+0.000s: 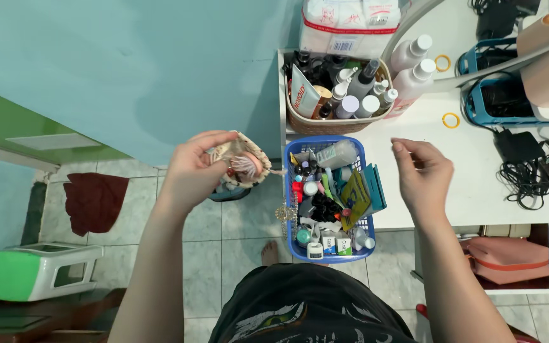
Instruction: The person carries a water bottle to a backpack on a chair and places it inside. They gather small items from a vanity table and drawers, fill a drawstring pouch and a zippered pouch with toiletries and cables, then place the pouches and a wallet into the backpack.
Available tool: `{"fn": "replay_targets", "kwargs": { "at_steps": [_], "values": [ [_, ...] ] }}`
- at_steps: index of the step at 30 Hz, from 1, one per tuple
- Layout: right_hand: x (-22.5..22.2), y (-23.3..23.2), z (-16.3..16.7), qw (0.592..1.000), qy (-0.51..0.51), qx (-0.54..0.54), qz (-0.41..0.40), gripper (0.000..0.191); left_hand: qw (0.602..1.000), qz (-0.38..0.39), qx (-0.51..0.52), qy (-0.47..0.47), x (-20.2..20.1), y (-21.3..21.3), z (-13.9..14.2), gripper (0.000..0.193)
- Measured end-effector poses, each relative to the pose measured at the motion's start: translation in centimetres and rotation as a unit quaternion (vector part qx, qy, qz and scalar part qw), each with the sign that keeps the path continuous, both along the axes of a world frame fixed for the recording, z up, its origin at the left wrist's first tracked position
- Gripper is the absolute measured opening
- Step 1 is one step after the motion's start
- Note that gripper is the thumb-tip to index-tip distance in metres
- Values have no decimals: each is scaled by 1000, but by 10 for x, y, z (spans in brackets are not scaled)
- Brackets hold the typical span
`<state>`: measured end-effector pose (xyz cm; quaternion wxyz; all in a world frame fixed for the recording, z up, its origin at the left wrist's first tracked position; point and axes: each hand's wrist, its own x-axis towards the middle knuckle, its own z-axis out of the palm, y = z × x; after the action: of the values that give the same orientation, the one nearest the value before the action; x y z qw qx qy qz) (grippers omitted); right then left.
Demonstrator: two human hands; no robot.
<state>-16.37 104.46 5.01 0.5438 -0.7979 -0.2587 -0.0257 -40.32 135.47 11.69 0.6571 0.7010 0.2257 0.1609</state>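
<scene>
My left hand holds a small patterned drawstring pouch off the left side of the white table, over the tiled floor. The pouch mouth gapes and something pink shows inside. My right hand hovers over the white table, fingers loosely curled and apart, holding nothing. Between the two hands sits a blue plastic basket at the table's left edge, crammed with several small bottles, tubes and packets.
A brown woven basket of bottles stands behind the blue one. Two white pump bottles, yellow rings, black cables and chargers lie to the right. A pink bag sits on a lower shelf. A green-white scale is left.
</scene>
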Motion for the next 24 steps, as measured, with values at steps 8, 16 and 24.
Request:
{"fn": "replay_targets", "kwargs": {
  "at_steps": [8,16,24],
  "values": [
    [-31,30,0,989,31,-101,99,68,1000,20,18,15,3,-2,-2,52],
    [-52,39,-46,962,142,-188,136,100,998,4,57,36,9,-12,-19,53],
    [-43,56,-145,945,18,-311,106,47,998,-1,33,62,15,-17,-21,54]
  ]
}}
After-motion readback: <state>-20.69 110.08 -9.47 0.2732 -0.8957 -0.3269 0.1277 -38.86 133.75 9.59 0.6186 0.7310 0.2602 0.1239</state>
